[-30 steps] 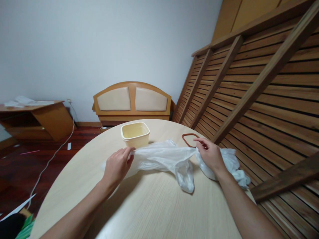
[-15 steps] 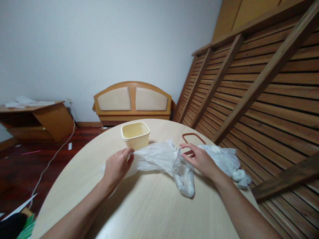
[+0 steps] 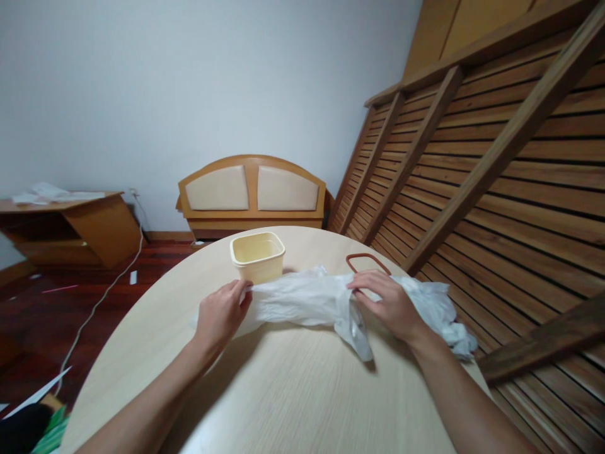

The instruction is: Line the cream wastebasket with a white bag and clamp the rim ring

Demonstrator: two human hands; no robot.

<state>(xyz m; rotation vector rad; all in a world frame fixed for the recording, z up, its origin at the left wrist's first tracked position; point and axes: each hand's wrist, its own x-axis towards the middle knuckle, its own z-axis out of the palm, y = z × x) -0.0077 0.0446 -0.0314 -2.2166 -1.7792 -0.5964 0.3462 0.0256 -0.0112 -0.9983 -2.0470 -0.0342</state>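
Note:
A white, thin plastic bag (image 3: 297, 299) is stretched sideways above the round table (image 3: 302, 391). Its left part is pinched in my left hand (image 3: 222, 312), just in front of a pale yellow tub (image 3: 258, 258). My right hand (image 3: 385, 299) grips the bag's right part between thumb and fingers, and a loose flap hangs below it. Behind my right hand lies a brown rounded frame (image 3: 366, 256). More crumpled white plastic (image 3: 437, 309) rests at the table's right edge, partly hidden by my right hand.
Slatted wooden panels (image 3: 520, 189) lean close along the table's right side. Beyond the far edge stands a headboard (image 3: 253, 189) against the wall. To the left, a low wooden desk (image 3: 94, 233) holds papers, and a white cable (image 3: 101, 299) crosses the dark floor.
My right hand has closed on the bag and moved slightly right. The bag is now pulled straighter, and its hanging flap has shifted and narrowed. My left hand keeps its hold, nearly unmoved.

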